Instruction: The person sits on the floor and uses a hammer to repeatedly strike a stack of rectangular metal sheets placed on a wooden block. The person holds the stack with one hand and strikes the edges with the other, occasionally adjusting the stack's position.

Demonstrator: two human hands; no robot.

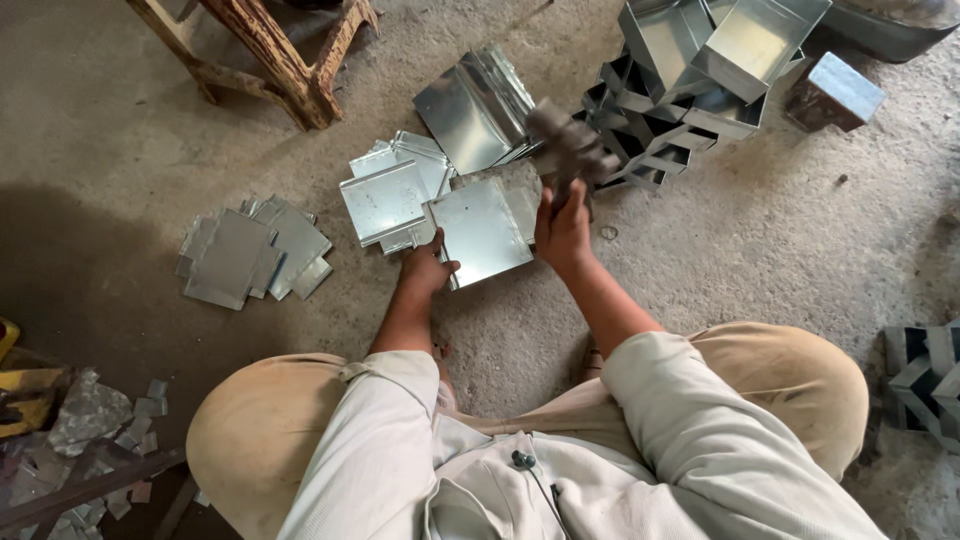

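Sheet-metal piece lies flat on the concrete floor, tilted up to the right (edges folded). We pinch its near-left corner with our left hand; our right hand is fisted around one blurred hammer. Two loose piles of cut sheets lie to the left.

A rough grey concrete floor is carrying everything. Flat metal sheets are lying just beyond the left grip, a loose pile of cut plates is sitting well to its left, and stacked folded metal boxes are resting beyond the right grip.
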